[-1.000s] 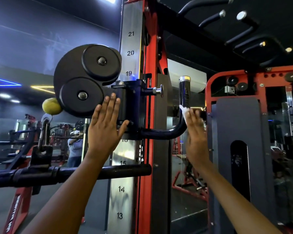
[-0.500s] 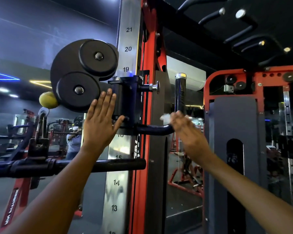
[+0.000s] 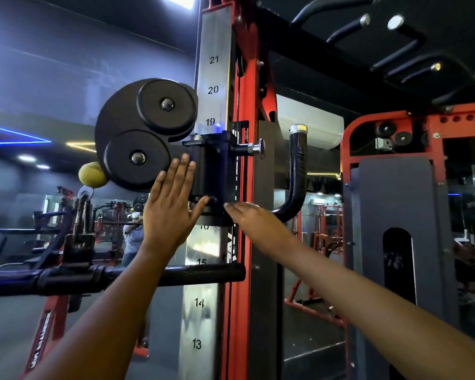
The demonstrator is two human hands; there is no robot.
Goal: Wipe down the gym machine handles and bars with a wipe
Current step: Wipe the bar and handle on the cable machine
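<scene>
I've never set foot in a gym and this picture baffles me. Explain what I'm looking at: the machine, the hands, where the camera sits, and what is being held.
The single view comes from a camera on the person's head, looking forward at their own two arms.

The machine is a cable station: a steel upright numbered 13 to 21, with a dark sliding carriage on it. A black pulley housing with two round wheels sticks out to the left, and a black J-shaped handle curves up on the right. A horizontal black bar crosses lower down.

The left hand lies flat, fingers straight, against the carriage, as if bracing it. The right hand reaches to the base of the handle where it joins the carriage. The picture is blurred there, so no wipe shows and I cannot tell how that hand grips.
</scene>
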